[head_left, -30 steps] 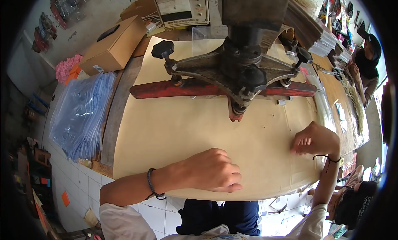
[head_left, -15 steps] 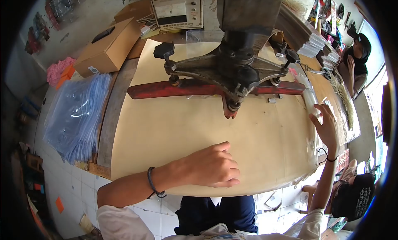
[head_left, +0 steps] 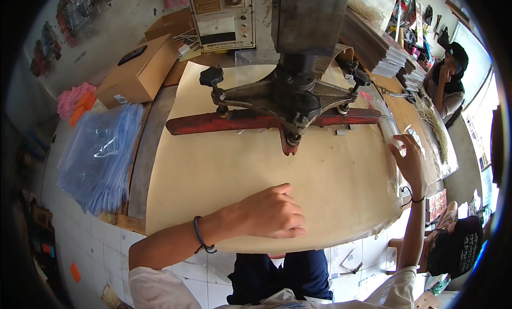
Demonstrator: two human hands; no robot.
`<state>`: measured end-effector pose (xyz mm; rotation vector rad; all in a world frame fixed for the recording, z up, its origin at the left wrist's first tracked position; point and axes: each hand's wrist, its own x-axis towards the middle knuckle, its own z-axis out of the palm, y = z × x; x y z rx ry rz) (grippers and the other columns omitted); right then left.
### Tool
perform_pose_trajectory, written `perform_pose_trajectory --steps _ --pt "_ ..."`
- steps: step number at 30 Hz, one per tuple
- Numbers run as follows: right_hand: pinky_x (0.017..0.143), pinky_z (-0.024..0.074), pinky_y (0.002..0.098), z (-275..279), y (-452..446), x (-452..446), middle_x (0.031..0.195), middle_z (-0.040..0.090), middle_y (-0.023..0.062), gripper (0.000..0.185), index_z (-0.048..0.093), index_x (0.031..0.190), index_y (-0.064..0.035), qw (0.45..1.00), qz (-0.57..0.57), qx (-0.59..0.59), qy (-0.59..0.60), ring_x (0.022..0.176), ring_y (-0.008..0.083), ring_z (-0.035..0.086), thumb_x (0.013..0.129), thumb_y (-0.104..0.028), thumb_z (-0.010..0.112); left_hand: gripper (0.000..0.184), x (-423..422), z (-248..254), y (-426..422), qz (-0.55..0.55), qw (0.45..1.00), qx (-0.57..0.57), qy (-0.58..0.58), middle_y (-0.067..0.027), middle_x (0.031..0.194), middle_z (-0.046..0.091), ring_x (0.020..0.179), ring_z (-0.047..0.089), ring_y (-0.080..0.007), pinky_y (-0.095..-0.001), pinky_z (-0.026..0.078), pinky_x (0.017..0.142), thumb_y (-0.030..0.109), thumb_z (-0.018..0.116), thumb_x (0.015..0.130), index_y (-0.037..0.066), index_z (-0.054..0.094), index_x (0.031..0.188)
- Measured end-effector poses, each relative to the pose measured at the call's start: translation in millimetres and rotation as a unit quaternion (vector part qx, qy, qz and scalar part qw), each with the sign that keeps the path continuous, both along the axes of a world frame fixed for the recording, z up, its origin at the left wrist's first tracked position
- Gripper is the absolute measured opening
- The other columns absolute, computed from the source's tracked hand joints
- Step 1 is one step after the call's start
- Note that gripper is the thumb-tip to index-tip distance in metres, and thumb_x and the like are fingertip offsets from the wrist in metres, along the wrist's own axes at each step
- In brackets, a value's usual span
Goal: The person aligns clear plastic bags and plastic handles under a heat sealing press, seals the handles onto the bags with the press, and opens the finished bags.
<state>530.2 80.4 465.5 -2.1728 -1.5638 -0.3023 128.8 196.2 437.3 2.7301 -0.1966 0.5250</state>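
My left hand [head_left: 266, 212] rests in a loose fist on the tan sheet [head_left: 250, 165] covering the worktable, near its front edge. Its fingers curl under, and nothing shows in them. Over at the table's right side, my right hand [head_left: 410, 162] is raised with thumb and fingers apart, beside clear plastic film [head_left: 391, 135] along the edge. Whether its fingertips touch the film I cannot tell. Beyond both hands, a red press bar [head_left: 229, 122] hangs beneath a dark metal press head [head_left: 296, 93]. A small metal piece [head_left: 340, 132] lies just under the bar's right half.
Clear plastic sleeves [head_left: 101, 154] are piled at the left, near a cardboard box [head_left: 138, 69] with a phone on top. A control box [head_left: 224, 21] stands behind the press. Two people sit at the right, one in a dark cap [head_left: 456, 245]. Stacked sheets [head_left: 392, 61] lie at the back right.
The whole view has shifted slightly, with the press appearing lower and further left. My left fist stays in place on the sheet. My right hand remains beside the film, its fingers still apart.
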Motion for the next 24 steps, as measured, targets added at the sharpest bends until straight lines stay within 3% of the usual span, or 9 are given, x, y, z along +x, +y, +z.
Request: perform_pose_trajectory --steps 14,17,21,23,24 --pt "0.071 0.0534 0.0417 -7.0 7.1 5.4 0.093 0.074 0.0115 0.019 0.069 0.096 -0.0048 0.998 -0.051 0.015 -0.021 0.077 0.0288 0.070 0.094 -0.024 0.070 0.037 -2.2 -2.0 3.3 -0.010 1.000 -0.018 0.008 -0.0020 0.063 0.054 0.064 0.057 -0.0197 -0.0341 0.039 0.071 0.034 0.065 0.097 0.012 0.057 0.067" --pt "0.070 0.0534 0.0419 -8.6 8.1 8.2 0.092 0.074 0.0119 0.020 0.068 0.095 -0.0037 0.998 -0.051 0.038 0.011 0.077 0.0295 0.071 0.094 -0.024 0.070 0.037 -2.1 -2.6 3.0 -0.010 1.000 -0.025 0.004 -0.0021 0.063 0.054 0.065 0.057 -0.0202 -0.0345 0.040 0.070 0.033 0.066 0.096 0.011 0.056 0.067" --pt "0.068 0.0543 0.0396 -0.5 4.6 3.5 0.095 0.073 0.0150 0.013 0.065 0.102 -0.0018 0.995 -0.035 0.078 0.056 0.081 0.0299 0.073 0.097 -0.014 0.064 0.037 -2.7 -1.1 1.2 -0.012 0.999 -0.042 0.018 -0.0028 0.064 0.055 0.066 0.058 -0.0211 -0.0355 0.042 0.072 0.032 0.067 0.095 0.011 0.057 0.067" --pt "0.068 0.0544 0.0389 1.4 -3.5 5.4 0.096 0.073 0.0160 0.013 0.063 0.107 0.0003 0.991 -0.054 0.116 0.050 0.080 0.0295 0.072 0.099 -0.008 0.056 0.036 -2.5 0.1 2.4 -0.012 0.998 -0.049 0.026 -0.0031 0.064 0.056 0.066 0.058 -0.0214 -0.0357 0.044 0.073 0.032 0.067 0.095 0.010 0.058 0.068" --pt "0.068 0.0528 0.0342 2.3 -11.7 12.7 0.097 0.070 0.0117 0.012 0.062 0.107 -0.0003 0.990 -0.049 0.123 0.053 0.081 0.0231 0.070 0.101 -0.009 0.057 0.036 -2.7 0.2 2.4 -0.012 0.998 -0.052 0.029 -0.0031 0.064 0.056 0.067 0.059 -0.0213 -0.0357 0.044 0.073 0.032 0.067 0.095 0.010 0.059 0.068"
